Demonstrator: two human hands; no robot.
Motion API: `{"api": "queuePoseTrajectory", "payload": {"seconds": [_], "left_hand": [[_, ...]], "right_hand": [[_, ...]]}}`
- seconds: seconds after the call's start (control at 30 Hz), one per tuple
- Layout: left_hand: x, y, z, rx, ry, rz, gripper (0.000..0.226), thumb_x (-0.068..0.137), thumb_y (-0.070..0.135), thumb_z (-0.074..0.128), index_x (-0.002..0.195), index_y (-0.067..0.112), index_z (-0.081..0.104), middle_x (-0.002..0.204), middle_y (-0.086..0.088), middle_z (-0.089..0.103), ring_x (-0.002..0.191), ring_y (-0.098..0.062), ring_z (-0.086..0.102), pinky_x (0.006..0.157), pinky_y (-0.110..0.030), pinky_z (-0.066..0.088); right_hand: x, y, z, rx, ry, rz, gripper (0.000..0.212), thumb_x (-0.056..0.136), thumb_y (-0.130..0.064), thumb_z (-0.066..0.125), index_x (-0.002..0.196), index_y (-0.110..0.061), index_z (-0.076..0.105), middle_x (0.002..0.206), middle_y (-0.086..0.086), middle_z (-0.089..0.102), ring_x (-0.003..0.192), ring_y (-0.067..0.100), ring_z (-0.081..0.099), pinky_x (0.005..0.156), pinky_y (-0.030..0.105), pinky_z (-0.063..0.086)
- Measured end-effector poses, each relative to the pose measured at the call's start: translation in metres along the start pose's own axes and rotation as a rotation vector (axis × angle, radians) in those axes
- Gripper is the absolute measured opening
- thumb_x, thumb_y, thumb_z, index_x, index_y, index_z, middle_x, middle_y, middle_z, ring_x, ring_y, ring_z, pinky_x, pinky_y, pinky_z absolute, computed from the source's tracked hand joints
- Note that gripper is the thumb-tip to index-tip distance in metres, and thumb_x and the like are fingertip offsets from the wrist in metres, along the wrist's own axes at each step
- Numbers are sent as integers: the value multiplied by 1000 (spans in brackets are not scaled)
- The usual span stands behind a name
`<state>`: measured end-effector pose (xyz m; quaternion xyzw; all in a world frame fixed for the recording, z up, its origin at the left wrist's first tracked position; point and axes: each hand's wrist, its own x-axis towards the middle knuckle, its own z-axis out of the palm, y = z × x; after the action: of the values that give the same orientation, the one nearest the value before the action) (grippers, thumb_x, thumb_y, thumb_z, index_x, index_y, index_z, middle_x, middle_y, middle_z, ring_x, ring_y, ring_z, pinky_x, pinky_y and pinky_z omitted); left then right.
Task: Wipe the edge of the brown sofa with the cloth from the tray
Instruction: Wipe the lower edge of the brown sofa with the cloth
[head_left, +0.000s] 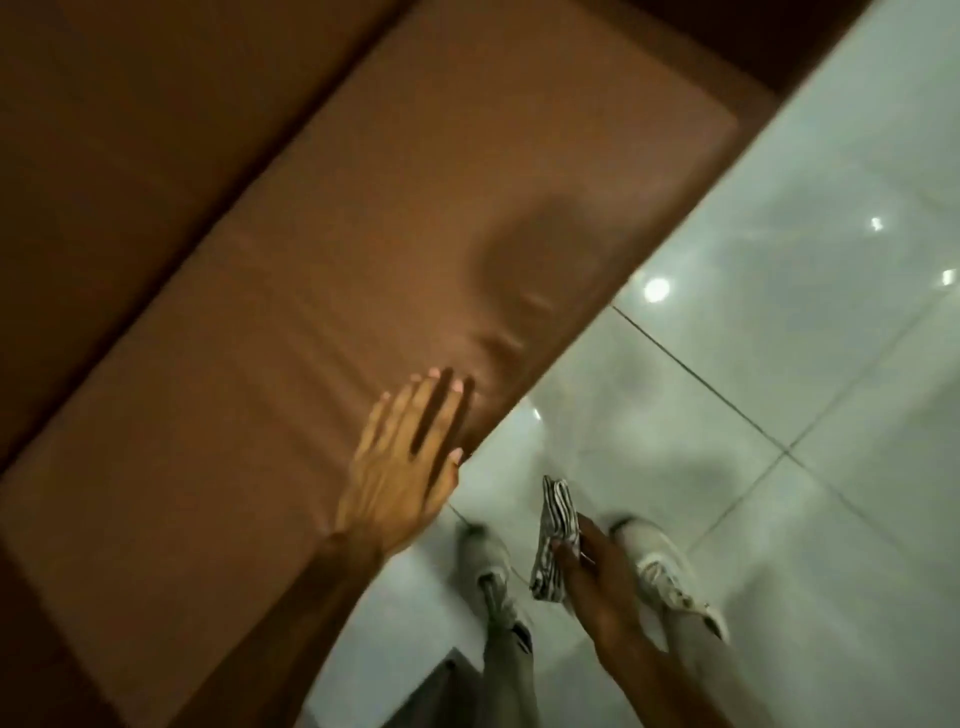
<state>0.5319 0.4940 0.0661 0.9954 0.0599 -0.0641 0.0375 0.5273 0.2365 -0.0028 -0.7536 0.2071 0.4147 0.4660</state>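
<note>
Striped cloth (555, 540) pinched in the right hand (597, 582), fingers closed round its lower part, the rest bunched and standing up loose above them. Held low over the pale tiled floor (779, 364), between two white shoes (670, 571), just beside the sofa's front edge but not yet touching it. Left hand (400, 467) flat and spread open, holding nothing, resting on the brown sofa (363, 234) seat right at the edge, thumb over the rim. Wiping apparently not begun. Likely trouble from here: such a small pinch letting the cloth slip or drag free once pressed along the edge; the resting left hand blocking the stroke. Tray not in view.
</note>
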Motion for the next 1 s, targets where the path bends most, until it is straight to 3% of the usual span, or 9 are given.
{"api": "queuePoseTrajectory", "payload": {"seconds": [0.1,0.17,0.23,0.3,0.5,0.6,0.73,0.9,1.0], "left_hand": [[65,-20,53,88,-22,166,72,112,46,35,177,21,20,185,-14,18,171,-33,19,138,-59,21],[83,-24,86,133,-39,241,72,112,46,34,177,21,17,186,-16,16,172,-35,14,138,-65,21],[81,-26,116,148,-23,245,72,112,44,31,177,18,17,184,-20,19,171,-39,16,137,-67,22],[77,-33,129,157,53,251,70,113,45,26,177,17,18,182,-20,22,171,-39,18,139,-63,19],[73,-40,140,150,106,293,71,113,44,22,176,13,21,180,-26,26,170,-42,21,139,-64,20],[73,-43,145,138,137,313,71,113,45,21,177,14,19,181,-25,26,171,-39,19,140,-60,18],[73,-45,144,131,145,334,71,113,46,20,178,18,12,182,-23,22,173,-35,14,141,-57,15],[71,-49,146,140,138,353,72,112,43,22,177,14,15,184,-21,18,173,-36,14,139,-63,18],[74,-47,149,152,140,355,72,112,46,20,177,14,16,184,-21,18,173,-35,15,140,-55,13]], "right_hand": [[45,29,47,129,83,75,32,101,-19,63,132,-28,68,115,-8,79,106,17,75,94,28,61],[67,43,86,293,103,121,27,103,-14,61,127,-24,69,93,-17,78,86,5,75,73,9,58],[79,58,128,476,126,188,22,105,-4,56,122,-7,71,81,1,76,71,16,75,66,30,66],[85,60,170,599,140,208,23,106,-3,53,123,-1,69,100,17,77,94,34,75,88,55,63],[75,32,273,822,211,300,49,102,-53,46,151,-50,45,154,-23,55,143,-9,47,117,17,41],[94,32,282,921,183,349,53,102,-55,42,155,-51,34,163,-22,43,152,-1,38,125,27,33],[101,60,291,906,86,504,47,110,-42,39,157,-44,36,157,-2,54,143,20,53,117,34,44],[94,43,277,1033,97,398,40,103,-55,46,141,-69,42,159,-22,48,149,1,43,123,29,36],[142,30,248,993,141,168,50,103,-59,44,152,-60,34,163,-31,36,152,-11,29,125,22,26]]}}
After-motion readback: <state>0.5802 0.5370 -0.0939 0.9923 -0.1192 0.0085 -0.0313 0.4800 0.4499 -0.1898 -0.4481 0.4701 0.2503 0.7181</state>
